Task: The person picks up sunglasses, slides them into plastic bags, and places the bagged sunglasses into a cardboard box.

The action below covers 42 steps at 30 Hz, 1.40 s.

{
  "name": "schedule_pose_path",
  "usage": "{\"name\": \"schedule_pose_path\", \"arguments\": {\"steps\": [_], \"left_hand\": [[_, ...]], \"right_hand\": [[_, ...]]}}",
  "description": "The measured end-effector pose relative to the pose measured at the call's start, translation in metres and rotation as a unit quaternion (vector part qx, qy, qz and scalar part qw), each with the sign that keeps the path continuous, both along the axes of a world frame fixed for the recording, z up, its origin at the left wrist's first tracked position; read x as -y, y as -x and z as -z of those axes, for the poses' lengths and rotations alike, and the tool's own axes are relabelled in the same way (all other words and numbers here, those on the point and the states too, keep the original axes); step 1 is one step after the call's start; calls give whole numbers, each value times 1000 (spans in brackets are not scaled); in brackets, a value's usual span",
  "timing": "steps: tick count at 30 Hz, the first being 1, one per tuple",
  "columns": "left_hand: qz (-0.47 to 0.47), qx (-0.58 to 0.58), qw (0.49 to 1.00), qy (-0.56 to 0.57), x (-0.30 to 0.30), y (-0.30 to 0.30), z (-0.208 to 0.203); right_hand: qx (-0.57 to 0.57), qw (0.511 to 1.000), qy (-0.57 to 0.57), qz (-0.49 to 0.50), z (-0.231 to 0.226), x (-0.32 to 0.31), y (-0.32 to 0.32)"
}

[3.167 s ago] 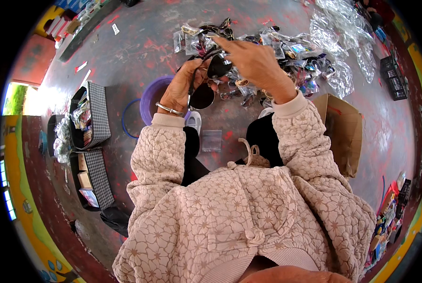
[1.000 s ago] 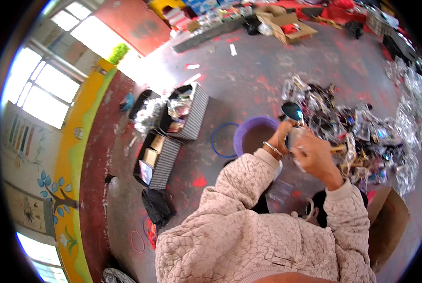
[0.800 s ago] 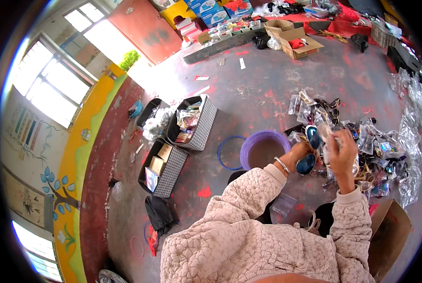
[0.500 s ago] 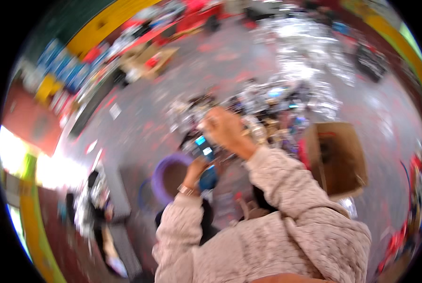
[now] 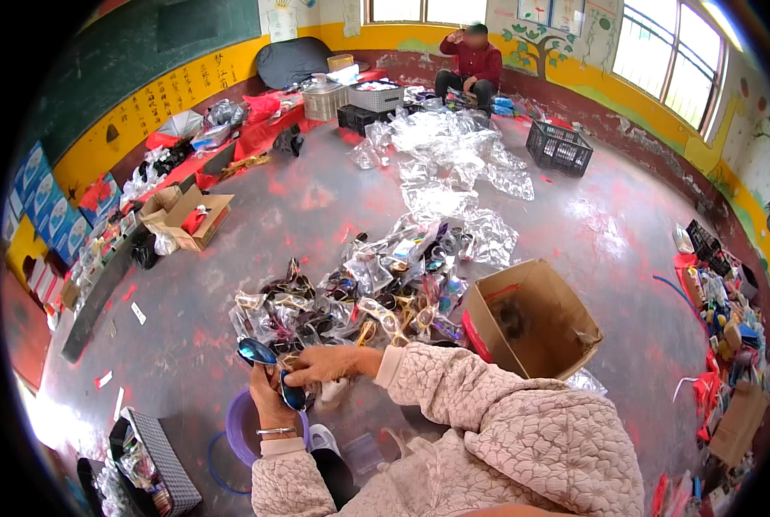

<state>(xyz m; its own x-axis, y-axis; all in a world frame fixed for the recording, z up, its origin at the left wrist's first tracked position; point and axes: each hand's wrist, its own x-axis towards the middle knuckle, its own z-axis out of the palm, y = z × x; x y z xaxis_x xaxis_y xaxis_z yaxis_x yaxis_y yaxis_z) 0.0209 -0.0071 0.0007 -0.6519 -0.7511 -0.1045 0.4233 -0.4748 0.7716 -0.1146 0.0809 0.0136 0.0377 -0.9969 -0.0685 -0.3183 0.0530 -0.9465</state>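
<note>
A pair of sunglasses [image 5: 256,351] with blue mirrored lenses is held up over a purple basin. My left hand [image 5: 269,403], with a bangle at the wrist, is closed around the middle of its frame. One lens stands above that hand and the other beside it. My right hand [image 5: 326,364] reaches across from the right, its fingers closed on the glasses near the lower lens. Part of the purple basin [image 5: 240,431] is hidden by my left hand and forearm. Just beyond my hands lies a heap of sunglasses [image 5: 389,297], many in clear plastic sleeves.
A tall open cardboard box [image 5: 536,319] stands right of the heap. Clear plastic wrappings [image 5: 454,172] spread behind it toward a seated person [image 5: 471,65]. A black crate [image 5: 560,148] sits at the back right, a grey basket [image 5: 165,470] at the lower left.
My right hand has come down and left from over the heap onto the sunglasses. The view has tilted up, bringing the far wall and the seated person into sight.
</note>
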Motion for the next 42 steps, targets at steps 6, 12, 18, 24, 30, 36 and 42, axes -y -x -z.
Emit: {"name": "schedule_pose_path", "arguments": {"steps": [6, 12, 18, 24, 30, 36, 42], "left_hand": [[-23, -12, 1000, -3, -8, 2, -14], [34, -89, 994, 44, -3, 10, -4], [-17, -19, 1000, 18, -7, 17, -1], [-52, 68, 937, 339, -2, 21, -3], [-11, 187, 818, 544, 20, 11, 20], [133, 25, 966, 219, 9, 8, 4], [132, -170, 972, -95, 16, -2, -9]], "right_hand": [[97, 994, -49, 0, -16, -8, -5], [275, 957, -96, -15, -11, -14, -9], [181, 983, -6, -37, 6, -7, -6], [167, 986, -17, -3, -3, -11, -3], [110, 994, 5, -5, -24, -9, -4], [185, 983, -17, 14, -9, -10, -12], [121, 991, -36, 53, -12, -2, -9]]}}
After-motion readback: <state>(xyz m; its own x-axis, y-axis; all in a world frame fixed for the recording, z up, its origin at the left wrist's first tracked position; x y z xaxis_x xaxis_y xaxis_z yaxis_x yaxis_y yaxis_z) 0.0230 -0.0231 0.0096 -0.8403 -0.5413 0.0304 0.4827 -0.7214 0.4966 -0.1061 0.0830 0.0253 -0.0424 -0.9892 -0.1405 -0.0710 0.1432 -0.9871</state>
